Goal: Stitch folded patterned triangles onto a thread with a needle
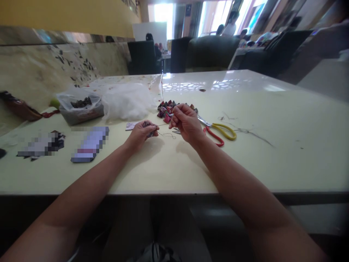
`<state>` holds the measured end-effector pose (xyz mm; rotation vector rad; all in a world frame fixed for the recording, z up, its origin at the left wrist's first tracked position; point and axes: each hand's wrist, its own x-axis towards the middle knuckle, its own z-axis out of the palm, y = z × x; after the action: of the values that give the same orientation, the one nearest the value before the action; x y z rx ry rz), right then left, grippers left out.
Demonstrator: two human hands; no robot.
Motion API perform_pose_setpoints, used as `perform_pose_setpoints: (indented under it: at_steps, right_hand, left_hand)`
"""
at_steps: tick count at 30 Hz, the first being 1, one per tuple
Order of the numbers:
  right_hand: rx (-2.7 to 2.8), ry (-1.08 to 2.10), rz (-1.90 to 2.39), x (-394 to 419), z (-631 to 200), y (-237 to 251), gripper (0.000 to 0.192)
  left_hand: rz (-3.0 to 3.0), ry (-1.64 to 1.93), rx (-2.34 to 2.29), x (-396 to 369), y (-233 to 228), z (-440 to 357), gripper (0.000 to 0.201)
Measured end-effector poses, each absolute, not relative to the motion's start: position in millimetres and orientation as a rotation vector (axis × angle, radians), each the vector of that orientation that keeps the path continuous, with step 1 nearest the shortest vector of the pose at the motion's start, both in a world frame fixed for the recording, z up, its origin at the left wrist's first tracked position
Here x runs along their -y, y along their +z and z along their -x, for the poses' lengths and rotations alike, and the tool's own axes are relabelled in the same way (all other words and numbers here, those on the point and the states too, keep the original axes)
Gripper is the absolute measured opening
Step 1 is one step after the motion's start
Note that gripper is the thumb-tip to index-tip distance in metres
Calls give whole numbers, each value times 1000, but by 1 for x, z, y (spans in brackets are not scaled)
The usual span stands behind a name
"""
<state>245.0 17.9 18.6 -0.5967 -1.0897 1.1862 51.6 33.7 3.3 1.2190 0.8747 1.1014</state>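
Both forearms reach in from the near edge of the cream table (pixel 272 145), at six o'clock, and meet near the middle of the view. The left hand (pixel 141 133) rests on the tabletop, its fingers curled tight around a small dark fabric piece (pixel 148 124) that shows only a little between thumb and fingertips. The right hand (pixel 185 122), just to its three o'clock, is lifted a touch off the surface with thumb and forefinger pinched together; a thin thread (pixel 163 124) runs from that pinch to the fabric piece, though whether a needle sits in the pinch is too small to tell. A loose loop of thread (pixel 169 135) lies on the table between the two hands. At three o'clock of the right hand, touching distance away, lie scissors (pixel 219 131) with one yellow and one red handle loop, blades pointing toward the hand. Beyond the fingers, at twelve o'clock, sits a pile of small dark red and patterned fabric pieces (pixel 166 108). Farther at ten o'clock is a mound of white stuffing (pixel 127 102), and beside it a clear plastic bag (pixel 80 107) holding dark scraps. At nine o'clock, well apart, lie two blurred flat items (pixel 91 143). Far off, dark chairs (pixel 209 52) stand before bright windows.
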Motion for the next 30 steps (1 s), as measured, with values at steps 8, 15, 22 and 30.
perform_pose_setpoints:
  at_steps: [8, 15, 22, 30]
  right_hand:
    - [947, 1146, 698, -28, -262, 19, 33]
    - [849, 994, 774, -41, -286, 16, 23]
    - [832, 911, 851, -48, -296, 11, 22]
    - [717, 910, 878, -47, -294, 13, 20]
  left_hand:
    - [-1083, 1120, -899, -40, 3, -46, 27]
    - [-1033, 1177, -887, -47, 1, -43, 20]
    - [-1035, 1290, -846, -52, -4, -42, 19]
    - [-1106, 1512, -899, -61, -7, -40, 16]
